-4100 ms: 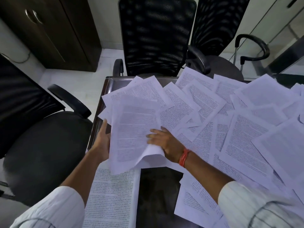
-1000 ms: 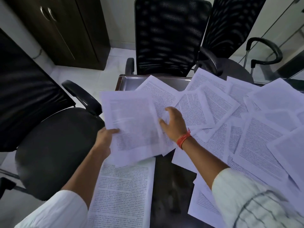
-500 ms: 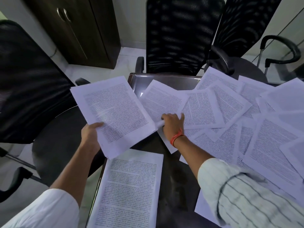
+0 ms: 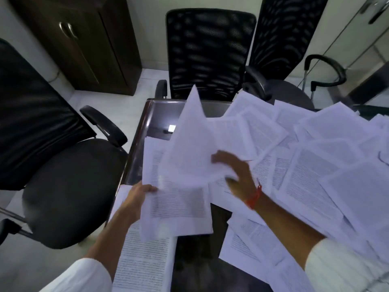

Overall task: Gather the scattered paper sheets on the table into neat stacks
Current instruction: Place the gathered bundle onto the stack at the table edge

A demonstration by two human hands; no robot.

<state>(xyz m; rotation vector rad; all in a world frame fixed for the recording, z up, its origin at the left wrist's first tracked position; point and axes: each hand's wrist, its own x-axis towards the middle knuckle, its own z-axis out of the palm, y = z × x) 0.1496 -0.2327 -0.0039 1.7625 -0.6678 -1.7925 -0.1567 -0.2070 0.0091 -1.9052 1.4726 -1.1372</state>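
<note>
Paper sheets (image 4: 328,175) cover most of the dark table (image 4: 136,157), spread from about 12 o'clock round to 4 o'clock of the hands. The left hand (image 4: 136,197) grips a small bundle of sheets (image 4: 179,207) by its left edge, thumb on top, and holds it above the table's near-left part. The right hand (image 4: 233,171) pinches one loose sheet (image 4: 189,144), which is blurred and stands tilted with a corner pointing up to 12 o'clock, over the bundle. At 6 o'clock, under the left forearm, one printed page (image 4: 143,264) lies flat at the table edge.

I think the step in hand is to add this sheet to the bundle. To do it well, the sheet should come down flat and turned the same way as the bundle, so that its edges meet. The left thumb can lift a little to let it in, then press again. A tap on the table would then square the edges.
</note>
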